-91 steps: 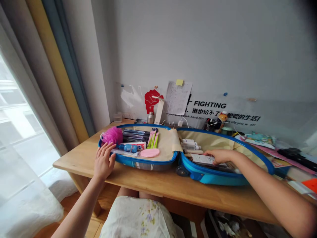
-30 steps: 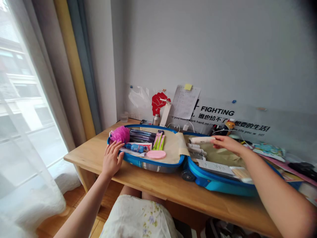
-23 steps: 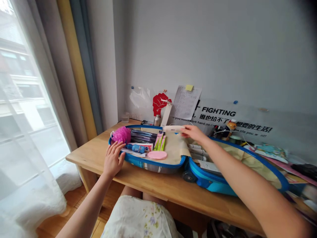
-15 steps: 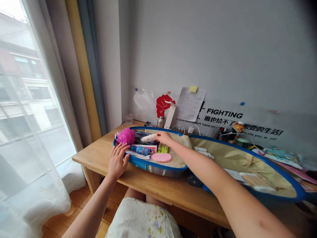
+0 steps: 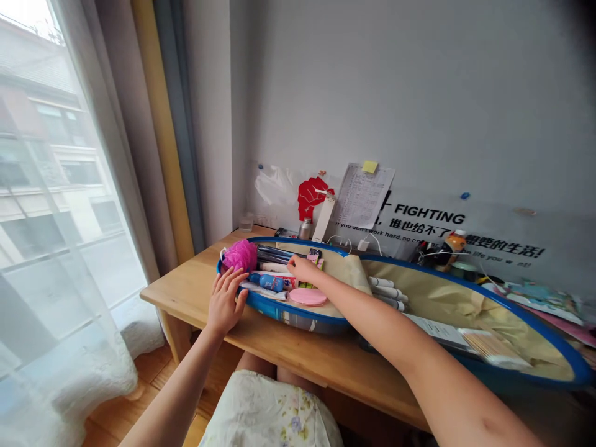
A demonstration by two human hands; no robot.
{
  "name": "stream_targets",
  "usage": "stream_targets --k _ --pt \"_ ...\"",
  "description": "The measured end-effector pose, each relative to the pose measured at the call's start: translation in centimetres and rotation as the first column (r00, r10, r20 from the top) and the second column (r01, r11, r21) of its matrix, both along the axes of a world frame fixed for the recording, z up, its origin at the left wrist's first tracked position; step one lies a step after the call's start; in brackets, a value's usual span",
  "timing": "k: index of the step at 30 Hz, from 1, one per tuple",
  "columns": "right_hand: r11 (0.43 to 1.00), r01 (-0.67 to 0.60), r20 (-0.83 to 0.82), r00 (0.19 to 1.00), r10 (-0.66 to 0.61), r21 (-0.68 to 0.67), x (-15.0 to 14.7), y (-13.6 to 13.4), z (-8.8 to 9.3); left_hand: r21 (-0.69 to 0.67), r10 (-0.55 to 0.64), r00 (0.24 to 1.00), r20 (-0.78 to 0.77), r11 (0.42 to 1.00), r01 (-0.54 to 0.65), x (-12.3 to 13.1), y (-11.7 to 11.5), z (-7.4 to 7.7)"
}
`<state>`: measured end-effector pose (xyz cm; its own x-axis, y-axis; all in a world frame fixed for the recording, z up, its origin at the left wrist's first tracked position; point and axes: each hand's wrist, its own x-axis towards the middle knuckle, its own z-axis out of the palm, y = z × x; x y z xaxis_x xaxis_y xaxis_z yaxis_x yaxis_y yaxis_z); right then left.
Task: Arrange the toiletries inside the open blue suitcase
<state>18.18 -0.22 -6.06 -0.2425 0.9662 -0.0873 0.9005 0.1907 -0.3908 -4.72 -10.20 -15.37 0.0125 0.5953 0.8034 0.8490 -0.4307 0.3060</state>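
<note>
Your right hand (image 5: 303,269) reaches across into the left half of the open blue case (image 5: 274,305), which lies at the far-left corner of the desk (image 5: 279,347). Its fingertips meet the right end of a white tube (image 5: 274,267). The tube lies flat in that half, between the dark tubes (image 5: 279,253) toward the far edge and the blue bottle (image 5: 271,283) toward the near edge. Whether you are pinching the tube or only touching it cannot be told: the fingers are curled over its end.

Your left hand (image 5: 226,301) rests flat, fingers spread and holding nothing, on the case's near-left rim, just beside the pink mesh sponge (image 5: 241,255).

Assessment: the work in hand is seating the white tube in the row of toiletries.

The slot is narrow. Any further move should keep the tube parallel to its neighbours, and your fingers should come away toward the pink pad (image 5: 308,297) without rolling the bottle. Keeping the left hand on the rim would steady the case.

More white tubes (image 5: 388,290) lie in the right half.
</note>
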Motion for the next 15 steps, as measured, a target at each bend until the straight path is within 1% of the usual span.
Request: stream_targets --k 2,4,6,8,10,12,14,15 --pt "1.000 -0.012 0.000 1.000 0.012 0.011 0.1 -0.1 0.1 0.011 0.002 1.000 -0.004 1.000 -0.002 0.0 0.0 0.0" --pt "0.999 -0.021 -0.018 1.000 0.021 0.028 0.4 0.1 0.5 0.018 0.004 1.000 -0.010 1.000 -0.004 0.0 0.0 0.0" --pt "0.998 -0.010 -0.062 0.998 0.014 0.063 1.4 0.6 1.7 0.020 0.005 1.000 -0.012 1.000 -0.005 0.0 0.0 0.0" --pt "0.993 0.026 -0.126 0.992 -0.012 0.111 3.6 1.3 3.5 0.015 0.004 1.000 -0.011 1.000 -0.004 0.0 0.0 0.0" --pt "0.983 0.088 -0.192 0.980 -0.056 0.161 7.0 1.8 5.5 0.009 0.004 1.000 -0.011 1.000 -0.003 0.0 0.0 0.0" --pt "0.965 0.165 -0.238 0.964 -0.114 0.206 11.5 1.8 7.3 0.008 0.004 1.000 -0.011 1.000 -0.004 0.0 0.0 0.1" --pt "0.947 0.235 -0.252 0.951 -0.178 0.218 16.3 1.2 8.2 0.014 0.004 1.000 -0.012 1.000 -0.003 0.0 0.1 0.1" --pt "0.941 0.263 -0.242 0.947 -0.211 0.212 18.6 0.7 8.2 0.015 0.003 1.000 -0.012 1.000 -0.003 0.0 0.1 0.1"
